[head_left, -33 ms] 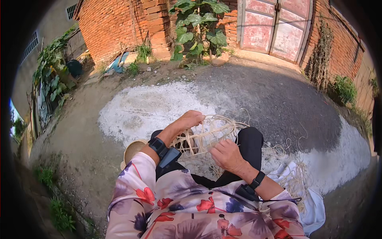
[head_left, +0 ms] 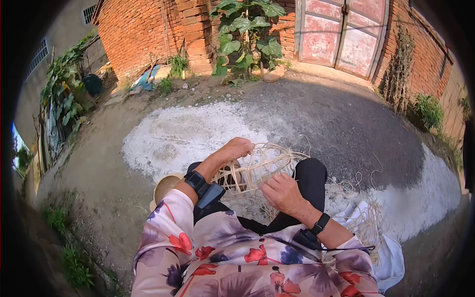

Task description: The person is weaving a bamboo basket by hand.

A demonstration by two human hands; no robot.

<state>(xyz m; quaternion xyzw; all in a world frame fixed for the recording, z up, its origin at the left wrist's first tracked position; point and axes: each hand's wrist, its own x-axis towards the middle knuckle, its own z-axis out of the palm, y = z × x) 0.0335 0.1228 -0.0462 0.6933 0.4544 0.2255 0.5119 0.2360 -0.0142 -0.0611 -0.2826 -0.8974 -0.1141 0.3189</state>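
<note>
Your left hand (head_left: 238,148) grips the top rim of the half-woven rattan basket (head_left: 264,168) on your lap. Your right hand (head_left: 281,192) pinches its lower strands. Loose rattan strips (head_left: 363,218) lie right.

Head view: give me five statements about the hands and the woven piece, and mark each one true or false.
1. Both hands are on a pale woven cane frame held over the lap. True.
2. The left hand grips the frame's far upper edge. True.
3. The right hand rests flat on the ground beside the knee. False: it is on the near side of the frame, fingers at the strands.
4. Each wrist wears a dark band. True: left band, right band.
5. Loose cane strands lie heaped to the person's left. False: they lie to the right, by a white cloth.
</note>
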